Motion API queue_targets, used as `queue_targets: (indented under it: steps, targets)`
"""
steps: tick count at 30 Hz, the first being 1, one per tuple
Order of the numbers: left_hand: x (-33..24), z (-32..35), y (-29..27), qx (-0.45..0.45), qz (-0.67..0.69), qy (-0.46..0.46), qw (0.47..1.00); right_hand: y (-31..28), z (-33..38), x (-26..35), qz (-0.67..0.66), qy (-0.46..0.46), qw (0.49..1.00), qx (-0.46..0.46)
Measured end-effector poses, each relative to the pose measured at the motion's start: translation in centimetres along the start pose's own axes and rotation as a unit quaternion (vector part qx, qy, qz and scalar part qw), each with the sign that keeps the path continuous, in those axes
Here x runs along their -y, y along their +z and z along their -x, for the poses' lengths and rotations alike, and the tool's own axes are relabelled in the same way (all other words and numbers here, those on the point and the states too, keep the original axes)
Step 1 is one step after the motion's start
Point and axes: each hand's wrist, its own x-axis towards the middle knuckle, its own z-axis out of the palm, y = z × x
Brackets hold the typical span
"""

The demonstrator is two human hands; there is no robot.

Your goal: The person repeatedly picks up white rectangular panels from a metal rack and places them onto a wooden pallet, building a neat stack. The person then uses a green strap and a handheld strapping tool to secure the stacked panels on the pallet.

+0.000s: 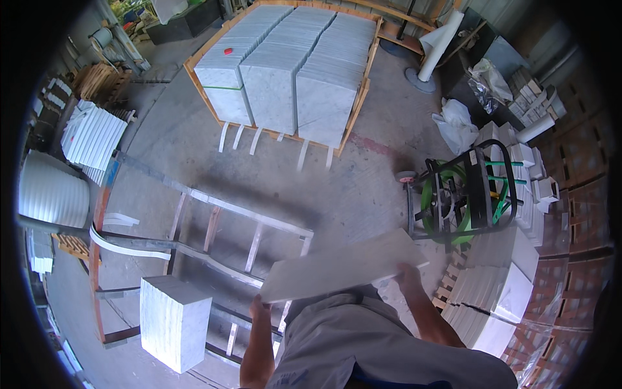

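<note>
I hold a flat pale grey stone slab [343,264] level in front of my body, tilted slightly up to the right. My left hand [258,305] grips its lower left edge from below. My right hand [408,273] grips its right end near the far corner. Below the slab lies a long metal frame [214,223] with crossbars on the concrete floor. A stack of white stone tiles [175,321] stands on that frame at the lower left.
A wooden crate [359,104] packed with upright marble slabs stands ahead. A black strapping cart with a green strap coil [463,194] is at the right, beside stacks of white tiles [499,285]. More white slabs [94,136] and a white drum [52,191] sit left.
</note>
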Motion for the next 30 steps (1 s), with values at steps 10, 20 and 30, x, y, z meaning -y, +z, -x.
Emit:
queue_targets:
  steps: [10,20,30]
  targets:
    - [-3.6,-0.7,14.2,0.03,-0.058,0.083,0.994,5.1,-7.8,4.7,0.089,-0.073,0.99,0.083]
    - [-6.3,-1.3,30.5,-0.101,-0.048,0.126,0.986,16.4,-25.2,12.8,-0.007,0.154,0.987,0.049]
    - [-12.5,0.6,42.6,-0.071,-0.066,0.224,0.97,27.2,-34.7,16.6,-0.064,0.233,0.966,0.089]
